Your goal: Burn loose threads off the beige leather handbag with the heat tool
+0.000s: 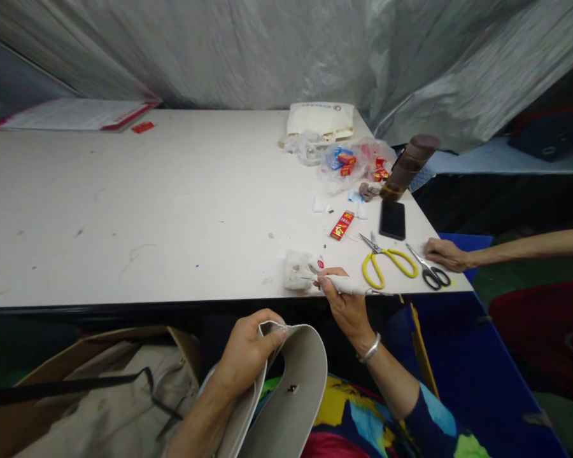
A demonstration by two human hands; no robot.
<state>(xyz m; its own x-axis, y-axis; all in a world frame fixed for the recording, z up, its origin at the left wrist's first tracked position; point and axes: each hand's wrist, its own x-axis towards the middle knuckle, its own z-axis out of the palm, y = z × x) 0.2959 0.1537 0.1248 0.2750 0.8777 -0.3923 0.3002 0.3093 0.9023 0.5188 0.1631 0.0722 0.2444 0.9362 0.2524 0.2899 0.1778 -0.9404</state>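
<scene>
At the table's front edge, my left hand (251, 346) grips the upper rim of a pale grey bag-like piece (305, 369), its thumb pressed on the edge. The piece curves open over my lap and has a small dark metal fitting inside. My right hand (346, 308) is closed around a thin pointed tool with a white-wrapped handle (346, 284). The tool's tip points left at a whitish translucent lump (297, 270); whether they touch I cannot tell. Yellow-handled scissors (384, 261) lie right of my right hand, beside black-handled scissors (432, 270).
A red box (342, 225), a phone (392, 219), a brown bottle (410, 166) and plastic bags (348, 162) lie toward the right. A co-worker's hand (447, 253) rests on the right edge. A carton (181, 346) with pale pieces stands below left. A folder (71, 114) lies far left.
</scene>
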